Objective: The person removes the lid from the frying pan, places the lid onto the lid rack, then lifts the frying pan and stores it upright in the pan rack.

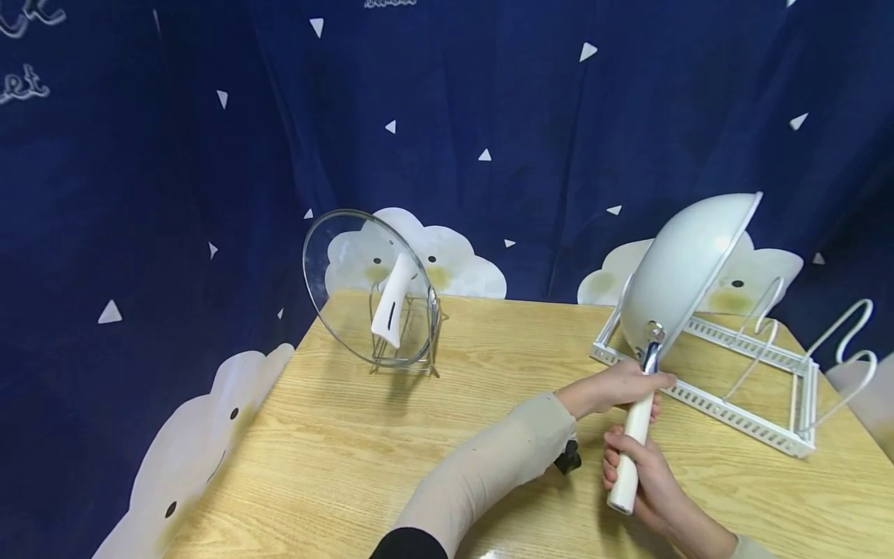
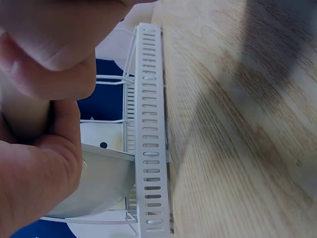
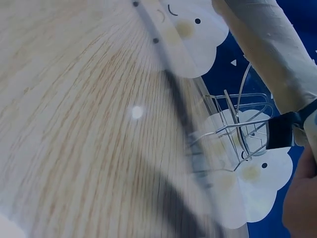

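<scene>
A white wok stands tilted on its side at the left end of a white dish rack, its rim facing right. My left hand grips the upper part of its cream handle, near the metal joint. Lower down, near the end of the handle, my right hand is wrapped around it. In the left wrist view, curled fingers surround the handle, and the wok's bowl sits low against the slotted rack rail. The right wrist view shows my left sleeve but not the wok.
At the back left, a glass lid with a white handle leans in a small wire stand. White wire dividers rise from the rack's right side. Behind the wooden table hangs a dark blue curtain.
</scene>
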`<state>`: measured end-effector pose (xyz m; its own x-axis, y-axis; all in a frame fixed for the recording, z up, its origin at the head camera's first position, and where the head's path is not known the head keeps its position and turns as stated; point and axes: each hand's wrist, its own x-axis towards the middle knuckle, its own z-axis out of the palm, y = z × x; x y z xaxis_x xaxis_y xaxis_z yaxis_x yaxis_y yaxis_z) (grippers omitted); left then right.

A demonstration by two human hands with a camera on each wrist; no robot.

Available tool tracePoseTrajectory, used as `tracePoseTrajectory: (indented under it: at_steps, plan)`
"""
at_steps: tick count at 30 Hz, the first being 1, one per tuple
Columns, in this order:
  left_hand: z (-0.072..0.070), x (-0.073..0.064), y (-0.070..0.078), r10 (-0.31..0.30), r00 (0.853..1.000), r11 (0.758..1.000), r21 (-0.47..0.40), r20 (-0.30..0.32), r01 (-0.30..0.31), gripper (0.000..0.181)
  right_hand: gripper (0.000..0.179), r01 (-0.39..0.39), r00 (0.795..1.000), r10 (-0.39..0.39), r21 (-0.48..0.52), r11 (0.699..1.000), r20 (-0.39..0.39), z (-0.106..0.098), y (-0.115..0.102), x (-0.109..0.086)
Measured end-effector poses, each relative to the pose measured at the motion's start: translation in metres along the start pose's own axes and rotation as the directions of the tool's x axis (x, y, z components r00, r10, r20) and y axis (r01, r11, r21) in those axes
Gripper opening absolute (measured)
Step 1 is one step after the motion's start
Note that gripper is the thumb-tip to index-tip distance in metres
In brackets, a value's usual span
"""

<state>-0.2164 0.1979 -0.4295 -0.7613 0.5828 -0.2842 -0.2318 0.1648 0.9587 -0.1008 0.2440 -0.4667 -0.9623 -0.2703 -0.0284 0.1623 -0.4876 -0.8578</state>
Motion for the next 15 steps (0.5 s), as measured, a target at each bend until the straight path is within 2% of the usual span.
tracePoseTrajectory:
  at_steps: [4, 9, 12, 15]
  plan:
    - [-0.0014, 0.0025, -0.0013, -0.005, 1.000, 1.000, 0.007, 0.019, 0.005, 0.033, 0.008, -0.052, 0.993, 0.037, -0.125, 0.991, -0.115, 0.0000, 0.0003, 0.0002]
    - [-0.0019, 0.0047, -0.0038, -0.014, 1.000, 1.000, 0.019, 0.014, 0.013, 0.031, 0.011, -0.129, 0.961, 0.053, -0.271, 0.954, -0.271, 0.0011, 0.0012, 0.0020]
    - [-0.0018, 0.0056, -0.0053, -0.020, 1.000, 1.000, 0.023, 0.001, 0.020, 0.031, 0.013, -0.143, 0.951, 0.041, -0.320, 0.937, -0.305, 0.0007, 0.0016, 0.0030]
    - [-0.0018, 0.0063, -0.0069, -0.019, 1.000, 0.999, 0.027, -0.005, 0.020, 0.031, 0.016, -0.150, 0.951, 0.038, -0.348, 0.926, -0.308, -0.0006, 0.0015, 0.0036]
